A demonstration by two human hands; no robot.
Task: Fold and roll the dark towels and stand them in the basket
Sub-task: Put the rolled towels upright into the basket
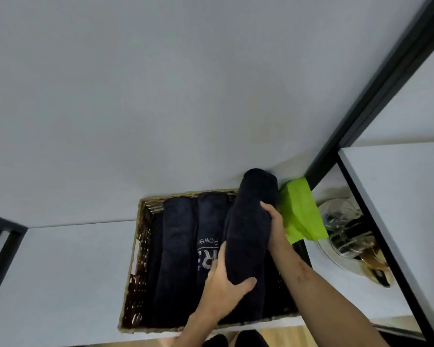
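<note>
A woven wicker basket (142, 249) sits on a white shelf against the wall. Two rolled dark towels lie in it side by side: one at the left (174, 251), one in the middle (208, 236) showing pale printed lettering. A third rolled dark towel (251, 226) is held over the basket's right part, its far end raised above the rim. My left hand (226, 284) grips its near end from the left. My right hand (273, 221) grips its middle from the right.
A bright green cloth (302, 214) lies just right of the basket against a black frame post (361, 106). Beyond it sits a glass and metal object (351, 236) on the shelf. The white shelf top (60, 271) stretches left of the basket.
</note>
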